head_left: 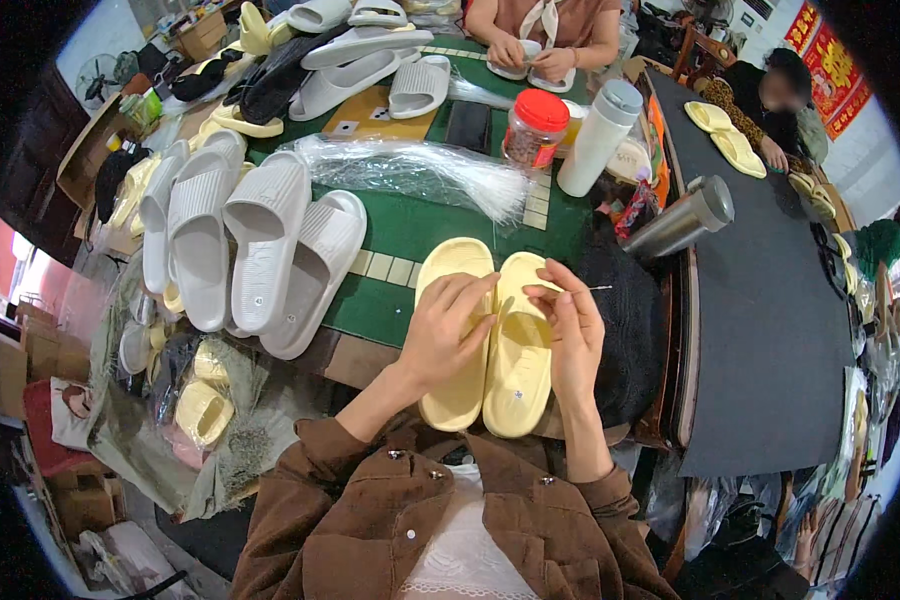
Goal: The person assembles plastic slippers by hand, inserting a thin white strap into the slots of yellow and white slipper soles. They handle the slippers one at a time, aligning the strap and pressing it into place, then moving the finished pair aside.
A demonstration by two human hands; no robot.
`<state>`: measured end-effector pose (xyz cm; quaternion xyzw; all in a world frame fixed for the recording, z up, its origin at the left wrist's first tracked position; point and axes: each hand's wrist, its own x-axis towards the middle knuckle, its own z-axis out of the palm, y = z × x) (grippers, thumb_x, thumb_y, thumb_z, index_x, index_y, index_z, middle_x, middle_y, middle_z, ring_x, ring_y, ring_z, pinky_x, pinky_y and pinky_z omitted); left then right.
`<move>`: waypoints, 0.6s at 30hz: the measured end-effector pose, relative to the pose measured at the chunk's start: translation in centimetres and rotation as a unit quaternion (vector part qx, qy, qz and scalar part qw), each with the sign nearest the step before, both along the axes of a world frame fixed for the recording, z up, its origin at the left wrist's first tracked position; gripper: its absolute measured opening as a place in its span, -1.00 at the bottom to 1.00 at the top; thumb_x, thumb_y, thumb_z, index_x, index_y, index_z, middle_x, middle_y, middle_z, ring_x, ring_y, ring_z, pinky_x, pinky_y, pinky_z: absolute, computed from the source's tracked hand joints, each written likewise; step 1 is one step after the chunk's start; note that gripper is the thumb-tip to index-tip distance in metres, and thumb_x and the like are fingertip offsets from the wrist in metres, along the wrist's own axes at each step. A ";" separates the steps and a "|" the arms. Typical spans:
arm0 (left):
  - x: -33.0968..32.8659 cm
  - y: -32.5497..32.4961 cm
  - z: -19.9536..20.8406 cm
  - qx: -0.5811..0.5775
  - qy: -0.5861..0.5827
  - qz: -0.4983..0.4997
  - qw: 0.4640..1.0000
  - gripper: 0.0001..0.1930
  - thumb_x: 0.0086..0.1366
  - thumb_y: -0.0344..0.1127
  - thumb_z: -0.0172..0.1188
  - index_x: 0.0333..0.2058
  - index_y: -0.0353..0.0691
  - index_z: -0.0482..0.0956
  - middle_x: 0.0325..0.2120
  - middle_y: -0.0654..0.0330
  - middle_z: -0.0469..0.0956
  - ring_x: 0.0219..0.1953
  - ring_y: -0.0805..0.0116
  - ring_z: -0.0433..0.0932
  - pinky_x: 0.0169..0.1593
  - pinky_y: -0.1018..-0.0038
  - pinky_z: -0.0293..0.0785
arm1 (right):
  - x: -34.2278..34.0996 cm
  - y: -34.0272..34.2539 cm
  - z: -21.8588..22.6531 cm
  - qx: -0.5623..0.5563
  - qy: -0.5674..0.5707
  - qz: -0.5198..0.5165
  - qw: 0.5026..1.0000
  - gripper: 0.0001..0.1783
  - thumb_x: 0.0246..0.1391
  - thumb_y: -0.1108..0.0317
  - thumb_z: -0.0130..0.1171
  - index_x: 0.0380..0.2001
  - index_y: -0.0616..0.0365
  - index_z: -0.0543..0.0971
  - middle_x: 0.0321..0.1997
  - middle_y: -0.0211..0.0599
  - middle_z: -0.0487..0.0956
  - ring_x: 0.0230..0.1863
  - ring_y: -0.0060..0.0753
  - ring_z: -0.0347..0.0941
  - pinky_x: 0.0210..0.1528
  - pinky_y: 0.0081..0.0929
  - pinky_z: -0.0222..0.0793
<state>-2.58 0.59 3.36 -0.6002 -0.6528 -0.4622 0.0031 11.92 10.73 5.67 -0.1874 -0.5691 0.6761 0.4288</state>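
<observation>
A pair of pale yellow slippers stands side by side at the near edge of the table, toes toward me. My left hand point(452, 325) lies curled over the strap of the left yellow slipper point(455, 400), its fingertips at the inner edge and hiding most of that strap. Above the right yellow slipper point(518, 365), my right hand point(575, 325) is closed in a pinch. From its fingers a thin white strip point(600, 288) sticks out to the right; the rest of it is hidden.
Grey slippers point(265, 240) stand to the left, with more piled behind. A bundle of thin white strips point(450, 180) in clear plastic lies ahead. Beyond are a red-lidded jar point(538, 125), a white bottle point(602, 135) and a steel tumbler point(680, 220). Co-workers sit across and at right.
</observation>
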 end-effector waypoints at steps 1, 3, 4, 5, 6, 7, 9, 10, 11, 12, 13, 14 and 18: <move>0.3 0.0 0.3 -0.006 -0.031 -0.008 0.999 -0.54 0.17 -0.36 0.25 0.07 -0.26 0.45 -0.17 0.04 0.51 -0.06 0.04 0.45 0.03 0.18 0.35 | 0.1 -0.2 -0.1 -0.004 0.004 0.021 1.000 -0.63 0.40 0.33 -0.17 0.12 0.32 0.42 0.02 -0.23 0.51 0.01 -0.43 0.52 0.11 -0.47 0.41; 0.9 0.1 1.0 0.006 -0.061 -0.033 0.998 -0.57 0.18 -0.41 0.24 0.05 -0.25 0.48 -0.26 0.07 0.54 -0.18 0.08 0.50 -0.08 0.26 0.40 | 0.5 -0.8 0.0 -0.012 0.012 0.066 0.998 -0.63 0.40 0.32 -0.18 0.11 0.33 0.43 0.03 -0.23 0.51 0.01 -0.42 0.53 0.13 -0.46 0.40; 1.1 0.1 1.2 0.010 -0.072 -0.042 0.997 -0.59 0.18 -0.41 0.24 0.03 -0.25 0.49 -0.28 0.08 0.55 -0.20 0.09 0.51 -0.09 0.26 0.41 | 0.7 -1.1 0.4 -0.010 0.021 0.090 0.996 -0.63 0.41 0.31 -0.19 0.09 0.33 0.43 0.02 -0.22 0.52 0.02 -0.38 0.53 0.14 -0.43 0.39; 1.4 0.1 1.4 0.014 -0.082 -0.051 0.995 -0.61 0.17 -0.41 0.24 0.01 -0.24 0.51 -0.30 0.08 0.56 -0.22 0.09 0.51 -0.11 0.27 0.41 | 0.9 -1.3 0.7 -0.005 0.025 0.101 0.995 -0.62 0.41 0.30 -0.19 0.09 0.34 0.43 0.01 -0.21 0.52 0.02 -0.37 0.53 0.14 -0.42 0.39; 1.6 0.1 2.0 0.016 -0.091 -0.057 0.994 -0.73 0.18 -0.42 0.24 -0.12 -0.25 0.57 -0.33 0.08 0.56 -0.23 0.08 0.52 -0.13 0.26 0.42 | 1.1 -1.4 0.9 0.002 0.029 0.110 0.993 -0.62 0.41 0.29 -0.19 0.08 0.34 0.43 0.00 -0.20 0.53 0.03 -0.36 0.53 0.15 -0.41 0.39; 1.7 0.1 2.0 0.013 -0.088 -0.055 0.995 -0.76 0.18 -0.42 0.24 -0.15 -0.25 0.58 -0.34 0.08 0.57 -0.23 0.08 0.53 -0.13 0.26 0.42 | 1.3 -1.6 1.2 0.008 0.033 0.120 0.992 -0.62 0.41 0.28 -0.19 0.08 0.34 0.43 -0.01 -0.19 0.54 0.03 -0.35 0.53 0.15 -0.40 0.39; 1.7 -0.2 2.0 0.009 -0.082 -0.051 0.995 -0.83 0.18 -0.43 0.23 -0.22 -0.26 0.59 -0.35 0.08 0.57 -0.24 0.07 0.53 -0.14 0.26 0.42 | 1.8 -1.7 1.6 0.011 0.051 0.113 0.992 -0.60 0.40 0.26 -0.16 0.09 0.35 0.43 -0.08 -0.14 0.56 -0.03 -0.32 0.55 0.09 -0.39 0.43; 1.3 -0.2 1.9 0.027 -0.085 -0.050 0.995 -0.88 0.18 -0.44 0.23 -0.28 -0.27 0.59 -0.36 0.08 0.57 -0.25 0.06 0.53 -0.15 0.26 0.42 | 2.4 -1.5 1.7 0.016 0.054 0.110 0.992 -0.60 0.40 0.26 -0.16 0.09 0.35 0.43 -0.09 -0.14 0.56 -0.05 -0.31 0.55 0.07 -0.39 0.44; 0.7 -0.2 1.8 0.034 -0.066 -0.032 0.997 -0.88 0.18 -0.44 0.23 -0.29 -0.27 0.59 -0.36 0.08 0.57 -0.26 0.06 0.53 -0.16 0.26 0.42 | 2.8 -1.3 1.7 0.021 0.057 0.107 0.992 -0.60 0.40 0.26 -0.15 0.09 0.35 0.43 -0.11 -0.13 0.56 -0.07 -0.31 0.55 0.05 -0.39 0.45; -0.2 -0.4 1.7 0.040 -0.045 -0.015 0.998 -0.88 0.18 -0.44 0.23 -0.29 -0.27 0.60 -0.37 0.08 0.57 -0.26 0.06 0.52 -0.16 0.26 0.41 | 3.0 -1.2 1.8 0.036 0.055 0.068 0.996 -0.61 0.39 0.22 -0.14 0.09 0.26 0.43 -0.18 -0.20 0.57 -0.18 -0.34 0.56 -0.07 -0.44 0.47; -1.0 -0.6 1.7 0.045 -0.026 0.001 0.999 -0.88 0.17 -0.45 0.23 -0.29 -0.27 0.60 -0.37 0.09 0.57 -0.27 0.06 0.52 -0.16 0.25 0.41 | 3.4 -0.8 1.9 0.048 0.066 0.050 0.995 -0.62 0.40 0.22 -0.16 0.11 0.23 0.42 -0.19 -0.20 0.57 -0.19 -0.36 0.55 -0.12 -0.46 0.46; -1.8 -0.8 1.9 0.047 -0.002 0.022 0.999 -0.89 0.17 -0.45 0.22 -0.29 -0.27 0.60 -0.37 0.09 0.57 -0.27 0.06 0.52 -0.17 0.26 0.41 | 4.0 -0.3 1.9 0.049 0.083 0.040 0.995 -0.61 0.40 0.24 -0.17 0.12 0.26 0.41 -0.17 -0.16 0.57 -0.16 -0.34 0.55 -0.09 -0.44 0.45; -4.6 -2.1 3.4 0.039 0.093 0.090 0.991 -0.89 0.17 -0.48 0.20 -0.30 -0.27 0.60 -0.38 0.11 0.56 -0.29 0.09 0.52 -0.19 0.26 0.41 | 5.7 1.1 2.2 0.065 0.080 -0.034 0.994 -0.59 0.40 0.29 -0.19 0.21 0.24 0.35 -0.21 -0.16 0.59 -0.21 -0.40 0.54 -0.17 -0.50 0.43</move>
